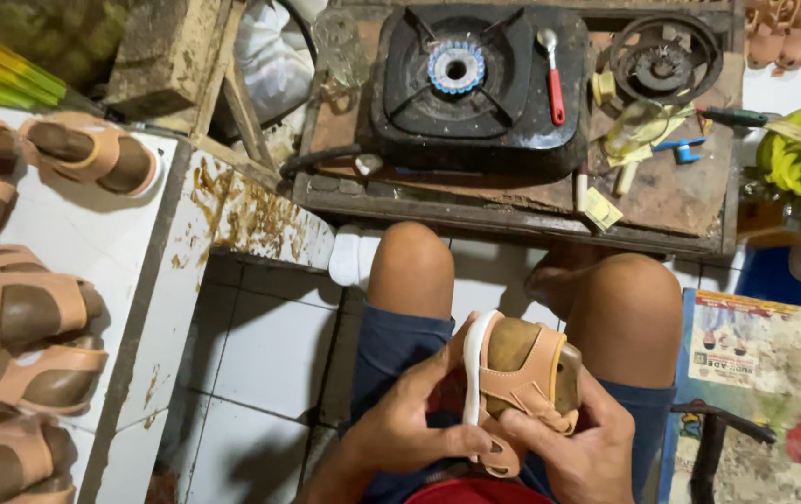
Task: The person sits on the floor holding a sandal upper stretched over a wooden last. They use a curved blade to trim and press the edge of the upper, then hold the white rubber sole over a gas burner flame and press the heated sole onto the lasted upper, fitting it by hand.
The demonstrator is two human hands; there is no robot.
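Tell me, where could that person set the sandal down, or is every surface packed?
Both hands, left hand and right hand, hold the sandal over the lap. Bare room: the white ledge between the top sandal and the rows below, and the tiled floor beside the left knee. The bench around the burner is crowded with tools.

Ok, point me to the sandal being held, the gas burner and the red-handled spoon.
sandal [520, 371], head view, on the tan strap across its top
gas burner [456, 66], head view, on the blue ring at its centre
spoon [556, 95], head view, on its red handle
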